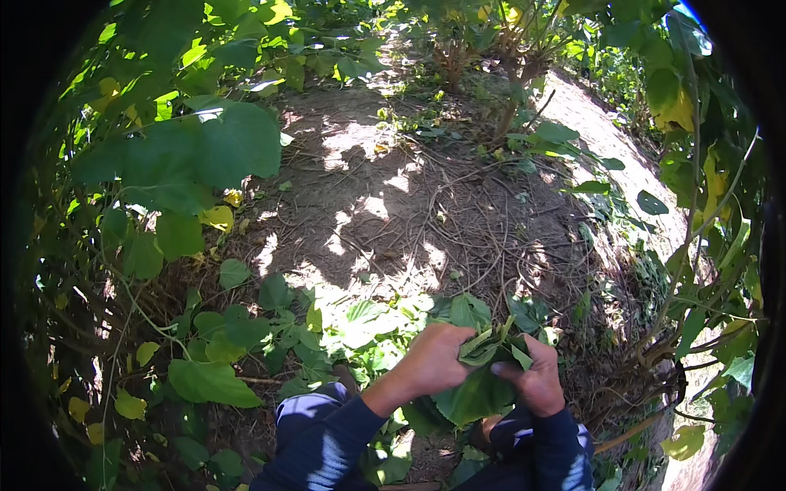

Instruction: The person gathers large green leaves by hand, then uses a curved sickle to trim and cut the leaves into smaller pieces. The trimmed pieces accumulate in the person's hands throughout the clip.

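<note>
Before my knees, my left hand (439,359) is closed on a bunch of large green leaves (476,396). Close to its right, my right hand (537,375) grips the same bunch, its thumb against the leaves. The stems and some folded leaves stick up between both hands, and a broad leaf hangs beneath them. Both sleeves are dark blue. A pile of loose green leaves (368,325) lies on the ground just beyond and left of my left hand, partly in bright sun. My fingers hide part of the bunch.
Leafy branches (209,147) hang at the left, some with yellow leaves. Thin bare branches (694,239) rise at the right. Dry twigs (454,208) cover the dirt ground ahead. A shrub with a thick base (519,67) stands at the top right.
</note>
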